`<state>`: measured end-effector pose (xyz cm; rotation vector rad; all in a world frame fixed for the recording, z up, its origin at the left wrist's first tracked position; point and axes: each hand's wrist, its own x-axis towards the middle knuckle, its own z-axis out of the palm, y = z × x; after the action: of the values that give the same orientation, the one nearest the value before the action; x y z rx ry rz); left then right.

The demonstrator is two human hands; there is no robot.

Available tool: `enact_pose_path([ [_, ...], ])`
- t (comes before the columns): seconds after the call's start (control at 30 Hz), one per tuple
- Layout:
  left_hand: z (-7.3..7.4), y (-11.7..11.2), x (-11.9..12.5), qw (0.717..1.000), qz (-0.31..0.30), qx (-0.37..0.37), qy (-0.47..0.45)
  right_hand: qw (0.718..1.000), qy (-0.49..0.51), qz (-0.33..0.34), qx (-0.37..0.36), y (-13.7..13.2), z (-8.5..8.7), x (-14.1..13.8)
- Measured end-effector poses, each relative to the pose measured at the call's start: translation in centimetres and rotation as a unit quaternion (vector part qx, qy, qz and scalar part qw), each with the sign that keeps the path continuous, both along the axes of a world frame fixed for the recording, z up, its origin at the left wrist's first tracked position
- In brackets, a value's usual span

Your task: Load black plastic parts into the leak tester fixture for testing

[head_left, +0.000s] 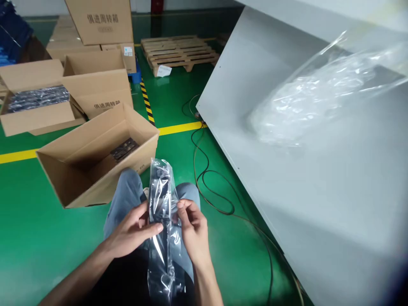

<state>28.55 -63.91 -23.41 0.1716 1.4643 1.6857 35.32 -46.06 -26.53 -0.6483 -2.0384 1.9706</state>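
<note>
A long dark part in a clear plastic bag (161,199) stands lengthwise over my lap, between my knees. My left hand (137,229) grips it from the left side, thumb laid across its front. On the other side my right hand (193,221) pinches the loose edge of the clear bag between thumb and fingers. The part's exact kind is blurred by the shiny film. Just ahead of my left knee is an open cardboard box (95,153), with a few dark wrapped parts (124,149) lying inside at its right end.
A second open carton (41,117) at left holds several bagged dark parts (38,97). More cardboard boxes (98,21) stand behind, near a wooden pallet (180,51). Clear plastic bags (306,102) lie on the grey surface (334,204) at right. Cables (223,208) trail over the green floor.
</note>
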Motion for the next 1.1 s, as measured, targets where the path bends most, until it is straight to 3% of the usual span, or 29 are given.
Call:
enact_pose_path([
  [0.2,-0.7,-0.3,-0.1,1.000,-0.026,0.004,-0.014,0.993,0.046,-0.030,0.101,1.0,1.9,-1.1],
  [0.33,-0.6,-0.2,0.1,0.998,-0.052,0.007,-0.027,0.998,0.038,-0.010,0.047,1.2,2.5,-2.6],
  [0.5,-0.8,-0.7,0.1,0.997,-0.061,0.008,-0.036,0.997,-0.004,-0.059,-0.058,0.4,1.2,-3.2],
  [0.57,-1.5,-0.9,0.0,0.997,-0.044,0.013,-0.070,0.991,-0.005,-0.062,-0.118,0.0,0.6,-3.1],
  [0.63,-2.4,-0.8,0.0,0.992,-0.029,0.028,-0.119,0.988,0.000,-0.070,-0.134,-0.3,0.3,-2.9],
  [0.7,-3.4,-0.2,0.2,0.988,-0.008,0.053,-0.144,0.992,0.009,-0.082,-0.098,-0.5,0.3,-2.6],
  [0.8,-4.1,1.1,0.8,0.996,0.059,0.040,-0.060,0.995,0.027,-0.093,-0.027,-0.7,0.9,-2.0],
  [0.87,-3.9,2.1,1.2,0.996,0.091,-0.008,0.004,0.995,0.036,-0.097,-0.012,-0.7,1.4,-1.7],
  [0.93,-3.3,2.6,1.4,0.995,0.096,-0.023,0.006,0.993,0.043,-0.111,-0.020,-0.4,1.9,-1.7],
  [1.1,-2.5,1.9,1.1,0.987,0.112,0.083,-0.078,0.981,0.039,-0.151,-0.117,0.9,2.3,-2.4],
])
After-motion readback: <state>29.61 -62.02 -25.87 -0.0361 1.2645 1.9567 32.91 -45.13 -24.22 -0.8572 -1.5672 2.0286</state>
